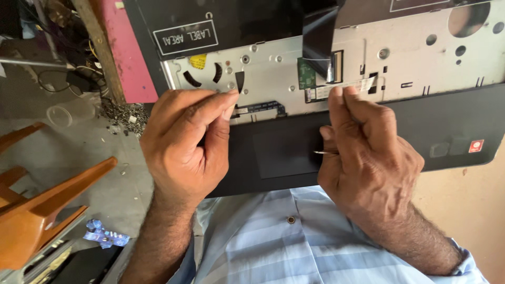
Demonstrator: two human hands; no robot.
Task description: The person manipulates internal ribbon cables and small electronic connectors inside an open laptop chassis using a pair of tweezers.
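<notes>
Head view: left hand (pixel 181 144) pinches the laptop chassis (pixel 368 126) edge to steady it, right hand (pixel 365 158) at 3 o'clock grips the white ribbon cable (pixel 344 88).

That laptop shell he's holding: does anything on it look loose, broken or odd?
Yes. On the laptop palmrest the keyboard is gone, baring the metal plate. A white ribbon cable lies loose, its free end lifted, with the right hand at it. The left hand grips the edge. No cracks show.
</notes>
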